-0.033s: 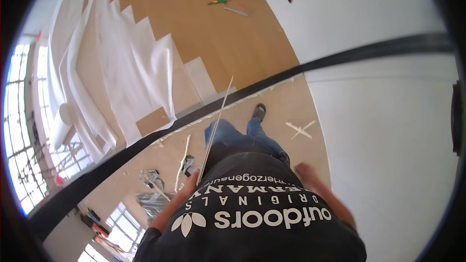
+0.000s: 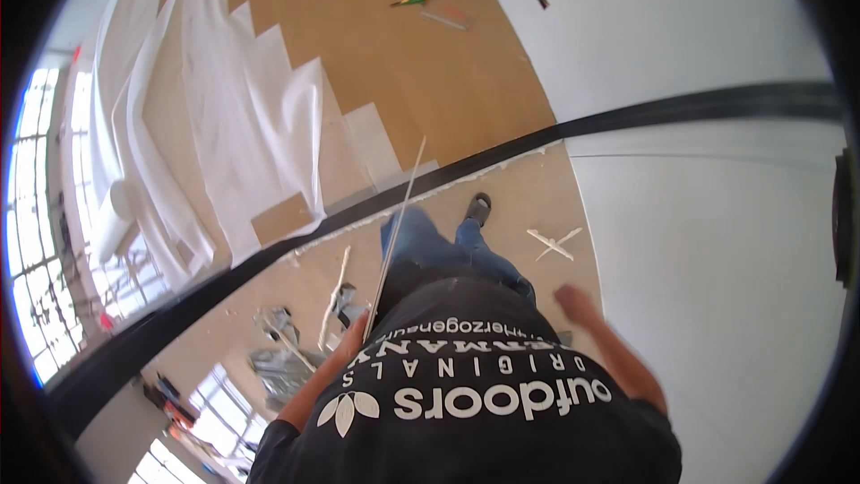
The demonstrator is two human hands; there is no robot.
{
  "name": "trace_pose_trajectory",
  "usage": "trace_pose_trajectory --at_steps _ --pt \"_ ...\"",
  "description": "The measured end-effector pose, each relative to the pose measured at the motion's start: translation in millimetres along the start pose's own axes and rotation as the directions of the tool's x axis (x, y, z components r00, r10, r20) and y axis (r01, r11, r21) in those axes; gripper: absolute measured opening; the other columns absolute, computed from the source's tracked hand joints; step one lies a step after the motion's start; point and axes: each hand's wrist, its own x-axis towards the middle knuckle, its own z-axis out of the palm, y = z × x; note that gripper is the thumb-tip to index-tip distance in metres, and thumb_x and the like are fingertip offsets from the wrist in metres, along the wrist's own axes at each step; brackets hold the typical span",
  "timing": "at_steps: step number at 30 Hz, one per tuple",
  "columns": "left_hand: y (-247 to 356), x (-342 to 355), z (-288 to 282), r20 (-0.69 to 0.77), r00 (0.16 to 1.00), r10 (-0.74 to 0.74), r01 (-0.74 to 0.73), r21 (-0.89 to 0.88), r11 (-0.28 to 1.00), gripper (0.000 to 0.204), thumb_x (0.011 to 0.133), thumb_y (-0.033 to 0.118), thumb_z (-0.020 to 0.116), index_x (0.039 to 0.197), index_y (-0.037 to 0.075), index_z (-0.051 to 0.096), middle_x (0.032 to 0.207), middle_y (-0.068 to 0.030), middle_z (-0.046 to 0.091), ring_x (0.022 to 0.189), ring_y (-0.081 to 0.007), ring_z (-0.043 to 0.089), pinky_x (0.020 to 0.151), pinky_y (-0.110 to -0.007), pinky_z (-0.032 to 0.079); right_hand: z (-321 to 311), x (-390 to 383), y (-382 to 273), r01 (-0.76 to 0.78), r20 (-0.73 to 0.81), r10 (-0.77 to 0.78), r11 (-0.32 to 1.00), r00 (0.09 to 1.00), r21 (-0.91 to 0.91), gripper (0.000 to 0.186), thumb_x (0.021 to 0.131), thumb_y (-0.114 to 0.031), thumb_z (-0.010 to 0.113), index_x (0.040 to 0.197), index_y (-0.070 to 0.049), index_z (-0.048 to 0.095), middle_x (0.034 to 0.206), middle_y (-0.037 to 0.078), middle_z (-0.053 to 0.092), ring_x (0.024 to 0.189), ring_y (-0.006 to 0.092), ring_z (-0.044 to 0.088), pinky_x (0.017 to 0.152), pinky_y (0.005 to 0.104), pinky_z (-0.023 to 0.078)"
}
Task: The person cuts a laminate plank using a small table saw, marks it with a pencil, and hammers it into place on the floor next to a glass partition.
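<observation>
A long, thin, pale strip (image 2: 396,233) rises from beside my left hip and slants up across my left thigh. Its lower end is at my left hand (image 2: 356,337), which appears closed around it; my black shirt covers part of that hand. My right hand (image 2: 575,302) hangs out from my right side near the white wall. Motion smears its fingers, and no object shows in it.
A black band (image 2: 484,159) crosses the brown floor ahead of my feet. White sheeting (image 2: 242,116) with a stepped edge lies beyond it at left. Crossed whitish strips (image 2: 555,243) lie right of my foot; crumpled silvery plastic (image 2: 282,375) lies at lower left.
My right hand has swung slightly outward and up, away from my body. My left hand stays by my hip with the strip. The view has shifted a little.
</observation>
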Motion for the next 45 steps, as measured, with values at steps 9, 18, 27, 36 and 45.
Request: trace_pose_trajectory --at_steps 9,18,27,36,45 --pt "121 83 26 -0.303 0.896 -0.323 0.038 -0.675 0.737 0.057 0.103 0.048 0.046 0.119 -0.003 0.063 0.113 -0.0119 0.067 0.106 -0.0214 0.059 0.097 -0.036 0.045 -222 385 -18 0.07 0.383 -0.086 0.996 0.92 0.055 0.042 0.097 -0.043 0.057 0.109 -0.004 0.068 0.108 0.02 0.069 0.101 0.038 0.065 0.086 0.0444 0.052" --pt "281 325 -137 -0.351 0.896 -0.272 -0.065 -0.709 0.702 0.056 0.102 0.048 0.048 0.11 -0.004 0.065 0.096 -0.0064 0.067 0.09 -0.0151 0.056 0.084 -0.035 0.048 -264 580 -34 0.122 0.544 -0.04 0.986 0.838 -0.115 0.052 0.098 -0.053 0.047 0.096 -0.006 0.069 0.098 0.022 0.07 0.095 0.0429 0.065 0.082 0.0521 0.051" --pt "428 513 -405 -0.405 0.878 -0.257 -0.055 -0.617 0.785 0.08 0.097 0.063 0.046 0.128 -0.01 0.059 0.123 -0.0266 0.064 0.114 -0.0361 0.062 0.101 -0.045 0.044 -502 697 -116 -0.367 0.581 0.25 0.925 0.774 0.092 0.069 0.101 -0.056 0.048 0.089 0.01 0.068 0.079 0.012 0.069 0.074 0.0195 0.057 0.073 0.0386 0.048" --pt "522 696 -603 -0.629 0.688 -0.363 -0.029 -0.523 0.852 0.09 0.092 0.07 0.05 0.131 -0.011 0.053 0.128 -0.0285 0.059 0.118 -0.0354 0.058 0.101 -0.047 0.044 -584 854 -122 -0.532 0.675 0.324 0.838 0.663 0.12 0.052 0.1 -0.049 0.052 0.081 -0.002 0.063 0.067 0.003 0.06 0.058 0.014 0.053 0.058 0.0325 0.046" --pt "481 1087 -585 -0.743 0.443 -0.502 -0.015 -0.566 0.824 0.081 0.095 0.067 0.046 0.123 -0.008 0.052 0.123 -0.0337 0.061 0.119 -0.0487 0.056 0.1 -0.052 0.045 -448 1098 -14 0.126 0.022 -0.125 0.989 0.992 -0.071 0.037 0.096 -0.023 0.06 0.121 0.003 0.054 0.131 0.027 0.053 0.118 0.0419 0.051 0.105 0.0469 0.04"
